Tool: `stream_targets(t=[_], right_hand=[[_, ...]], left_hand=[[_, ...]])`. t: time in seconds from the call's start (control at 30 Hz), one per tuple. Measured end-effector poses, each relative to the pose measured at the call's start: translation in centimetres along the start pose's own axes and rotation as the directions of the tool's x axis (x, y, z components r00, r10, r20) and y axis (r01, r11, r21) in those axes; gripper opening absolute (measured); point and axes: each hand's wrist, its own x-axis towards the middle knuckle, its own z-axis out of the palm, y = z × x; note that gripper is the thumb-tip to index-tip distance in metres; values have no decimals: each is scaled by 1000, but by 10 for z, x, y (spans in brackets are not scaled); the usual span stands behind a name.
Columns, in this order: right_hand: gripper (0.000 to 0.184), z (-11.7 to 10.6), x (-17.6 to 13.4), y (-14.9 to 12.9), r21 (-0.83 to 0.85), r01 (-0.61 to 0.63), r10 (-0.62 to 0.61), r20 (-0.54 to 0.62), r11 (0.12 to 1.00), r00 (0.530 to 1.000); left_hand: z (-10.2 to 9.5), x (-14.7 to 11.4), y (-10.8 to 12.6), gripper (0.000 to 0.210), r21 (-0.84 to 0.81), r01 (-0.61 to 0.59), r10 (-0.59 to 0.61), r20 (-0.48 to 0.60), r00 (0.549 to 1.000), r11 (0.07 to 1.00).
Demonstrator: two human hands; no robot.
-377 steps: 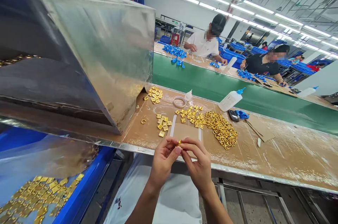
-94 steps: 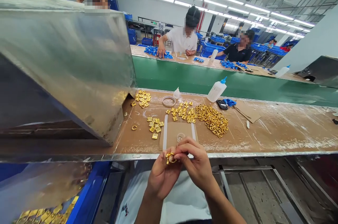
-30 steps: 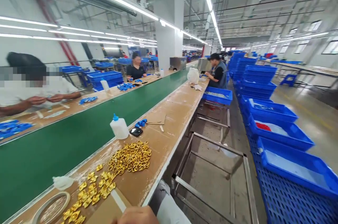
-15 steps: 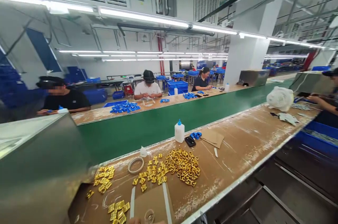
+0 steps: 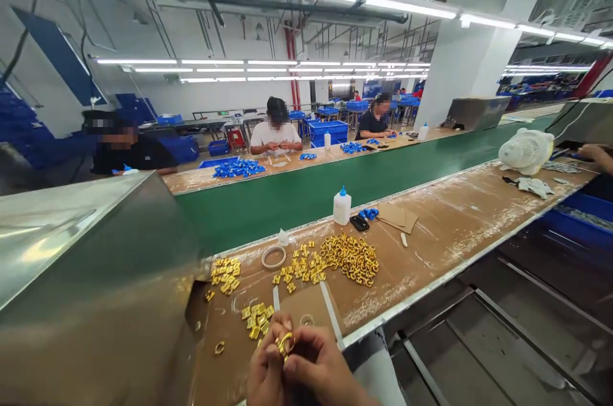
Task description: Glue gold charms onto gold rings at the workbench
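Low in the head view, my left hand (image 5: 266, 364) and my right hand (image 5: 322, 360) meet over the near bench edge. Fingers of both pinch a gold ring (image 5: 286, 343), partly covered by the fingertips. Just beyond lies a cardboard sheet (image 5: 306, 304) with pale tape strips and a small clear round piece (image 5: 306, 320) on it. Shiny gold square pieces (image 5: 257, 318) lie left of my hands, and a single gold ring (image 5: 219, 348) rests further left. A heap of gold rings (image 5: 352, 257) sits beyond, beside smaller gold pieces (image 5: 306, 267).
A metal housing (image 5: 119, 278) stands close on the left. Behind the bench runs a green conveyor belt (image 5: 297, 192). A tape roll (image 5: 273, 257), a white bottle (image 5: 341, 208), a black object (image 5: 359, 223) and a white fan (image 5: 525, 152) stand along the bench. Several people work around.
The view has tipped downward and shifted left, so the bench things appear higher and further right. My hands, barely visible before at the bottom edge, now show with the gold ring between them.
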Motion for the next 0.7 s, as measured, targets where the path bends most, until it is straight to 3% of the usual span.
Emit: stream_targets(t=[0.13, 0.2, 0.37, 0.43, 0.53, 0.6, 0.7], right_hand=[[47, 6, -3, -31, -160, -36, 35, -8, 987, 999], [43, 4, -4, -39, -248, -27, 20, -29, 968, 999], [33, -6, -2, -52, -491, 52, -64, -8, 869, 998], [25, -11, 1, -59, -644, 168, -179, 49, 746, 983], [12, -18, 6, -70, -824, 339, -329, 199, 454, 923], [11, -23, 9, -76, -869, 413, -346, 312, 271, 885], [15, -26, 12, -80, -864, 496, -322, 448, 82, 834]], left_hand=[[0, 9, 13, 59, -3, 14, -13, 174, 985, 1000], [0, 14, 16, 57, 8, 84, -83, 263, 961, 996], [-1, 22, 15, 48, -14, 99, -90, 317, 944, 995], [-6, 26, 14, 47, 14, 7, -11, 325, 946, 1000], [-15, 32, 12, 46, 108, -185, 135, 359, 924, 977], [-22, 35, 13, 43, 175, -256, 174, 383, 907, 951], [-28, 37, 16, 35, 257, -314, 195, 400, 896, 914]])
